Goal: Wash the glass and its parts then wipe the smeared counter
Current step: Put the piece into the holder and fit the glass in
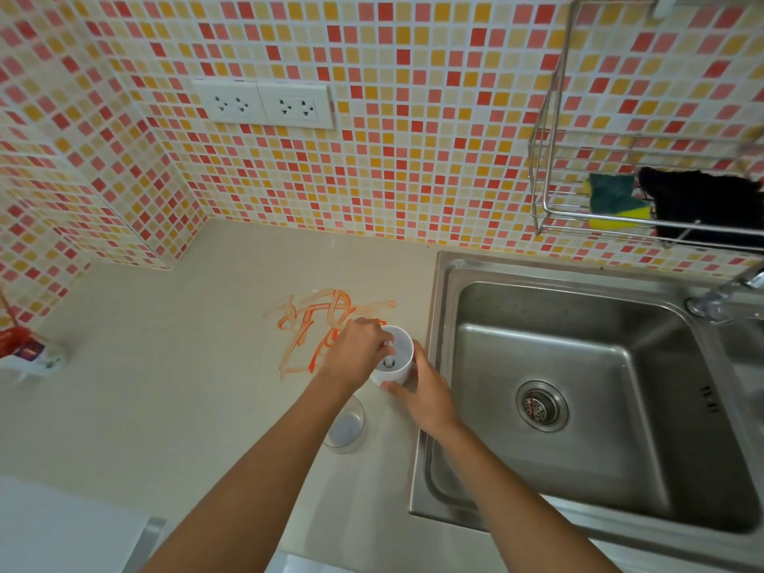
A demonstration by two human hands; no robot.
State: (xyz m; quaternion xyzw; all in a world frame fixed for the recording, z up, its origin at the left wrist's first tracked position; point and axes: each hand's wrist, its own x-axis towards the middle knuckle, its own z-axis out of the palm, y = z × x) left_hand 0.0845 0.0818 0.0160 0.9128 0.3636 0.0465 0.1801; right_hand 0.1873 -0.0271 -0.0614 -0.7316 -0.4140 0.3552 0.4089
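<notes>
- Clear glass (346,428), lower centre of frame: stands on the counter (165,386), partly behind the left forearm; looks empty.
- White cup-shaped part (395,357), centre: open top, a small hub visible at its bottom.
- Right hand (426,392): fingers wrapped round the part's outer wall.
- Left hand (357,351): fingertips pinched inside the part's rim; what they pinch cannot be told.
- Orange-red smear (322,324), just beyond the hands.
- Steel sink (578,366), right: basin holds only its drain strainer (541,407).
- Wire rack (620,192), upper right: holds a green-yellow sponge (612,200) and black cloth (703,204).
</notes>
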